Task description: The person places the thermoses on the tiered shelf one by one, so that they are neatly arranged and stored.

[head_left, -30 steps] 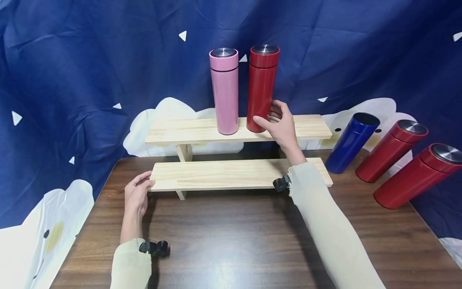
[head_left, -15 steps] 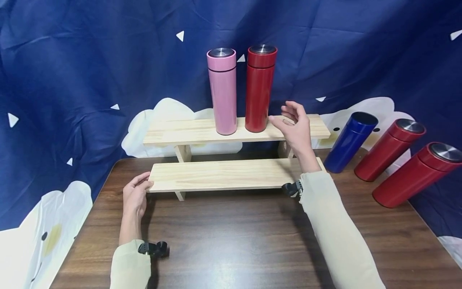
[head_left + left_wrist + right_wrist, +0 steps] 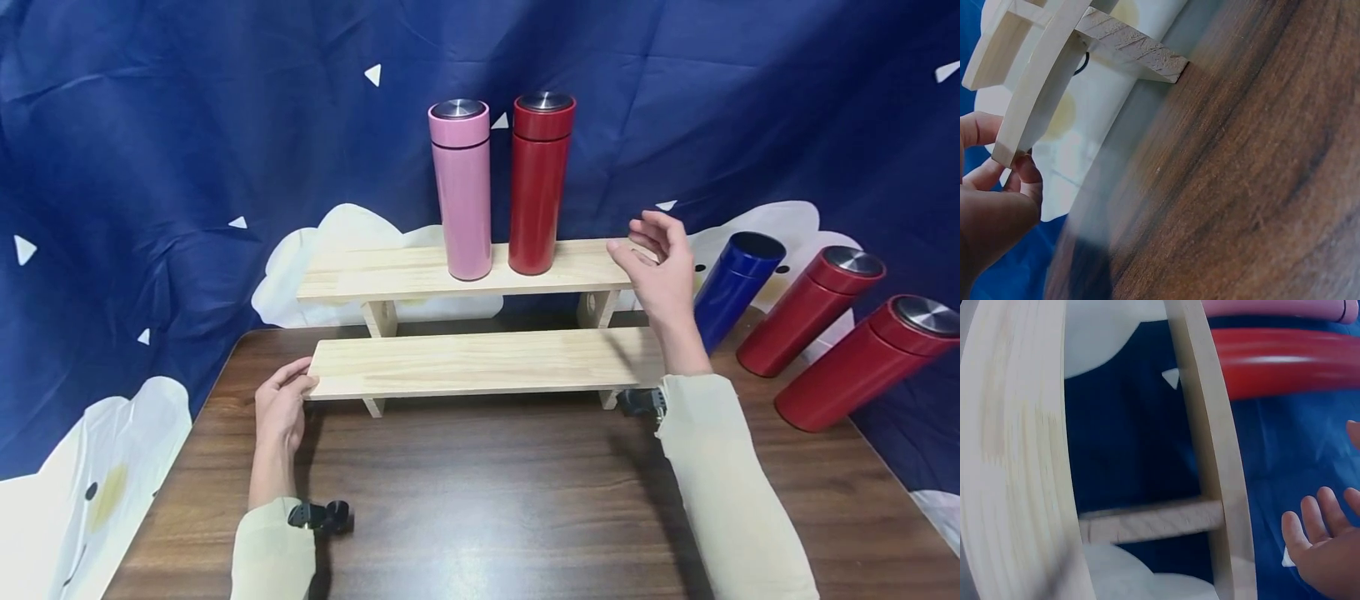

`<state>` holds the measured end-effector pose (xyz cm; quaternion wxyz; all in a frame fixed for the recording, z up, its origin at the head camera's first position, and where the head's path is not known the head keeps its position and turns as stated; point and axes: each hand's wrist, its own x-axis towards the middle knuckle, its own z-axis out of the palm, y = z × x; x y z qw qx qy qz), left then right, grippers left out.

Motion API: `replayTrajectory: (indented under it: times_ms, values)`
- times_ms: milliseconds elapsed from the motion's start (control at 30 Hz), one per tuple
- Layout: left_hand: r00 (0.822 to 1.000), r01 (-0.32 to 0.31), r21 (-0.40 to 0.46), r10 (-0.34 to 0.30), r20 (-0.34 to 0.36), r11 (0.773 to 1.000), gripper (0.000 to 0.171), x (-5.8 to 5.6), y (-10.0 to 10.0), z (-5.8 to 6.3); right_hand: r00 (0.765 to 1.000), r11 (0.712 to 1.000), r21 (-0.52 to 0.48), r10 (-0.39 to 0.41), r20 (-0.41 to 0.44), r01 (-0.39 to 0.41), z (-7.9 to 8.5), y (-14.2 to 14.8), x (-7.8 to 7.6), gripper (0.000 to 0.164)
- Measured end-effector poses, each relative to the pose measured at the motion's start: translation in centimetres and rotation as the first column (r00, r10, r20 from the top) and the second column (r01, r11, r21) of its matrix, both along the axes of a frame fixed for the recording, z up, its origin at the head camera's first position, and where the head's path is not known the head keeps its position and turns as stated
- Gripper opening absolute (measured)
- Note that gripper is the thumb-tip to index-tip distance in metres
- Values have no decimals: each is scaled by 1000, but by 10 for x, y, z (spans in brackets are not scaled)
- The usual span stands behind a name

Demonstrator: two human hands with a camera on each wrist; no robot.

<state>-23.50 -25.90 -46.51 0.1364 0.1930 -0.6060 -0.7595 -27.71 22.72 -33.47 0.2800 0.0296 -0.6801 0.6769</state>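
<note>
Red and glossy, the tall cylindrical bottle with a brushed-silver lid [image 3: 538, 187] stands upright on the far, upper board of your pale wooden two-tier shelf [image 3: 465, 364], its long axis vertical and its lid pointing up. Just left of it, a narrow gap between, a glossy pink cylindrical bottle with a silver lid [image 3: 462, 196] stands the same way. The shelf's long axis runs left to right across the brown wood-grain table [image 3: 465, 483], the lower board nearer you. Your left hand [image 3: 282, 406] pinches the left end of that lower board between thumb and fingers, much as it did a second ago. Your right hand [image 3: 663, 271], which was on the red bottle then, has come away to the right; it holds nothing now, thumb spread from loosely curved fingers, by the right end of the upper board. Beyond your right wrist, partly hidden by it, is a dark blue cylindrical bottle [image 3: 731, 287]; farther right on the table come a second silver-lidded red bottle [image 3: 812, 311] and a third, nearer red bottle [image 3: 867, 363], all three slanting rightward in the head view.
</note>
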Motion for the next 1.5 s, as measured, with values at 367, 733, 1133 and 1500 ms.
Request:
replayTrajectory:
  times_ms: [367, 733, 1133, 1500]
  values:
    - [1000, 9, 10, -9, -27, 1000, 35, 0, 0, 0, 997, 996, -57, -75, -26, 74, 2, 25, 13, 48]
    - [1000, 0, 19, 1, -27, 1000, 34, -1, 2, -1, 985, 972, -212, -130, -111, 104, 5, 47, 22, 49]
    - [1000, 10, 15, -10, -26, 1000, 37, -1, 2, -1, 978, 900, -413, -193, -84, 142, 17, 80, 42, 51]
    - [1000, 5, 16, -5, -26, 1000, 37, -1, -1, -2, 929, 832, -490, -353, -110, 258, 27, 108, 57, 46]
